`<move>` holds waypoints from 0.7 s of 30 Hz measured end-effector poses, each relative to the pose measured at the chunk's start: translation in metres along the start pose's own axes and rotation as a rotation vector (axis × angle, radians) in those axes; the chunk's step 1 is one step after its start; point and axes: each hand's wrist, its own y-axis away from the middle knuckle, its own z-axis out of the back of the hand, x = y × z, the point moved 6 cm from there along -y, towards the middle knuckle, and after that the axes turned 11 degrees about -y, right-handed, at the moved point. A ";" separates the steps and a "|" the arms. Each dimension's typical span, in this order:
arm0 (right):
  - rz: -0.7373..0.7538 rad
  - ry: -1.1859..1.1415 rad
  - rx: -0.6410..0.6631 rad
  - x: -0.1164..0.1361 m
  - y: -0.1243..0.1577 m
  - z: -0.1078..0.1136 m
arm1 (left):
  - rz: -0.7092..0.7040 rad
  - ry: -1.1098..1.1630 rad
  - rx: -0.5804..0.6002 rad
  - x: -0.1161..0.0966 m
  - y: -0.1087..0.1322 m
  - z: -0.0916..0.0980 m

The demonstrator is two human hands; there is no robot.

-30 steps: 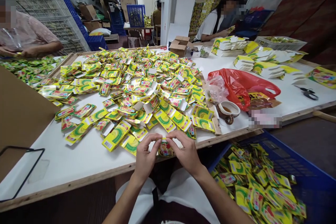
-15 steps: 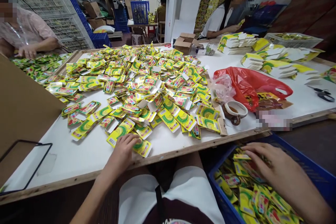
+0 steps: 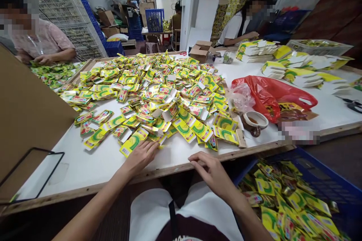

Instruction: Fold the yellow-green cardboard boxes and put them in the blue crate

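My left hand [image 3: 143, 155] is at the front of a heap of small yellow-green cartons [image 3: 158, 94], palm down, its fingers closed. A blurred yellow edge of a small carton [image 3: 163, 147] shows at its fingertips; the hand hides the rest. Beside its knuckles lies another yellow carton [image 3: 132, 142] with a barcode. My right hand [image 3: 210, 169] hovers by the table's front edge, fingers loosely bent and thumb a little apart, with nothing visible in it. Below and to the right, a blue crate [image 3: 319, 173] holds many filled yellow cartons [image 3: 267, 186].
A brown cardboard sheet [image 3: 31, 120] and black wire frame [image 3: 60, 165] stand at left. On the right are a brown-white cup [image 3: 256, 120], a red plastic bag [image 3: 271, 90], stacked flat cartons [image 3: 256, 51] and scissors [image 3: 353, 103]. Co-workers sit at far left and far right.
My right hand has come out of the blue crate and moved left to the table edge. The carton under my left hand has left its spot on the table. The view has shifted slightly.
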 end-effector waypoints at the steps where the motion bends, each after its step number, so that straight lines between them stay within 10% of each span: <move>1: 0.007 -0.036 -0.028 -0.001 -0.002 -0.004 | 0.071 0.082 -0.075 -0.001 -0.001 0.005; 5: 0.035 -0.221 -0.195 -0.008 -0.011 -0.019 | 0.465 0.622 -0.311 -0.020 0.000 0.013; 9: 0.068 -0.387 -0.272 -0.022 -0.017 -0.032 | 0.516 1.001 -0.316 -0.063 -0.002 0.000; 21: 0.248 -0.178 -0.116 -0.002 -0.035 -0.029 | 0.472 0.893 -0.306 -0.059 0.000 -0.002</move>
